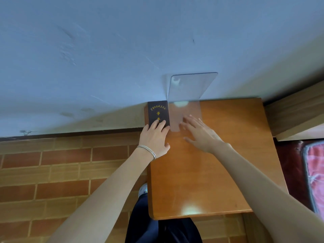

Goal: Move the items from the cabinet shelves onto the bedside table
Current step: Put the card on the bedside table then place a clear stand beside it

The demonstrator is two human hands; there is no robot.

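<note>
A dark brown booklet with gold characters lies flat at the far left corner of the wooden bedside table. My left hand rests on the booklet's near end with fingers together on its cover. Right beside the booklet stands a clear L-shaped plastic stand, its upright part leaning against the wall and its base flat on the table. My right hand lies spread open over the near end of that clear base, fingers apart, holding nothing.
The pale blue wall runs right behind the table. Brick-pattern floor lies to the left. A wooden bed frame and a red patterned cloth sit to the right. My dark trousers show below the table's front edge.
</note>
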